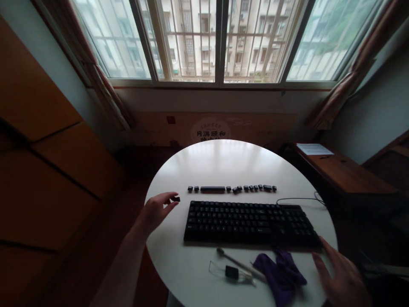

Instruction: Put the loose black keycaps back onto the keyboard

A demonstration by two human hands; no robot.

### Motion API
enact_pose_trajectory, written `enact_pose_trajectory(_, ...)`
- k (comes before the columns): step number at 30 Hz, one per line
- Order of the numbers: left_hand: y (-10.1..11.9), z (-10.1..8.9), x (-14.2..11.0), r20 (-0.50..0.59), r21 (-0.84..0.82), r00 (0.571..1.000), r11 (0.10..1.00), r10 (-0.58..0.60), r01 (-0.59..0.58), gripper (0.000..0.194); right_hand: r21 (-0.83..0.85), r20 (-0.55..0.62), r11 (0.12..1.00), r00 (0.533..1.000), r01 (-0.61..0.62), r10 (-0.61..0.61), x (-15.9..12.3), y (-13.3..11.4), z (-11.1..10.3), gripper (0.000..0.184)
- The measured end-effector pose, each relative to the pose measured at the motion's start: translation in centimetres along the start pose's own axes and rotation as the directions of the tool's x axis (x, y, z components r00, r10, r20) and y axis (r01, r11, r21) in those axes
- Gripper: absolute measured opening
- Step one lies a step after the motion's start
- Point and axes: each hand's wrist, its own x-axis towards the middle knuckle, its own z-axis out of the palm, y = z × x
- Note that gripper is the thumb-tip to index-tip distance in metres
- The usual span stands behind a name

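Note:
Between the thumb and fingers of my left hand is a small black keycap, held at the left side of the table. To its right lies a black keyboard, its bottom rows dark and seemingly without caps. Behind the keyboard runs a line of loose keycaps, including the long spacebar cap. My right hand is by the keyboard's lower right corner, thumb and fingers apart; nothing shows in it.
In front of the keyboard lie a brush, a wire keycap puller and a purple cloth. The keyboard's cable trails right across the round white table. A wooden desk with paper stands at right.

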Motion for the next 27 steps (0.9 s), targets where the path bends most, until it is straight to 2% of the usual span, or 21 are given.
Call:
enact_pose_trajectory(3, 2.4, -0.8, -2.5, -0.058, -0.068, 0.995, 0.994, 0.083, -0.086, 0.027, -0.032, 0.01, 0.999, 1.0, -0.027, 0.027, 0.2, -0.6, -0.8, 0.064)
enact_pose_trajectory(7, 4.0, -1.0, -4.6, -0.037, -0.118, 0.991, 0.984, 0.131, -0.135, 0.021, -0.046, -0.135, 0.997, 0.989, 0.06, -0.066, 2.3, -3.7, -2.8, 0.054)
enact_pose_trajectory(9, 4.2, -0.7, -5.4, -0.01, -0.148, 0.989, 0.978, 0.147, -0.147, 0.019, 0.006, -0.21, 0.987, 0.966, 0.159, -0.154, 4.5, -6.5, -3.6, 0.044)
enact_pose_trajectory(10, 4.2, -0.4, -5.8, 0.002, -0.167, 0.988, 0.974, 0.154, -0.151, 0.019, 0.063, -0.211, 0.97, 0.953, 0.235, -0.218, 5.8, -8.2, -3.9, 0.039)
enact_pose_trajectory(12, 4.0, 0.4, -6.5, 0.02, -0.208, 0.986, 0.965, 0.167, -0.16, 0.018, 0.213, -0.155, 0.892, 0.915, 0.398, -0.371, 8.7, -12.2, -3.8, 0.028)
enact_pose_trajectory(13, 4.0, 0.8, -6.8, 0.027, -0.226, 0.984, 0.96, 0.173, -0.163, 0.018, 0.283, -0.095, 0.835, 0.88, 0.471, -0.464, 10.1, -14.4, -3.4, 0.023)
enact_pose_trajectory(16, 3.7, 2.2, -7.6, 0.039, -0.257, 0.982, 0.951, 0.185, -0.169, 0.018, 0.435, 0.134, 0.719, 0.751, 0.542, -0.647, 14.2, -21.5, -1.0, 0.021)
enact_pose_trajectory(18, 3.5, 3.0, -8.0, 0.015, -0.259, 0.981, 0.948, 0.195, -0.184, 0.018, 0.505, 0.227, 0.669, 0.664, 0.545, -0.712, 16.3, -26.1, 1.5, 0.021)
enact_pose_trajectory(20, 3.3, 3.7, -8.2, -0.026, -0.253, 0.977, 0.944, 0.213, -0.212, 0.017, 0.53, 0.264, 0.656, 0.631, 0.538, -0.73, 18.0, -30.1, 4.3, 0.019)
enact_pose_trajectory(22, 3.2, 4.2, -8.4, -0.067, -0.245, 0.971, 0.94, 0.228, -0.238, 0.018, 0.521, 0.302, 0.67, 0.62, 0.529, -0.724, 19.2, -33.2, 7.1, 0.018)
enact_pose_trajectory(24, 3.2, 4.6, -8.5, -0.105, -0.233, 0.965, 0.937, 0.242, -0.26, 0.02, 0.479, 0.373, 0.7, 0.6, 0.529, -0.708, 19.9, -35.5, 9.3, 0.02)
enact_pose_trajectory(27, 3.2, 4.9, -8.4, -0.159, -0.204, 0.942, 0.924, 0.296, -0.324, 0.015, 0.405, 0.463, 0.728, 0.562, 0.553, -0.685, 20.1, -37.3, 11.5, 0.021)
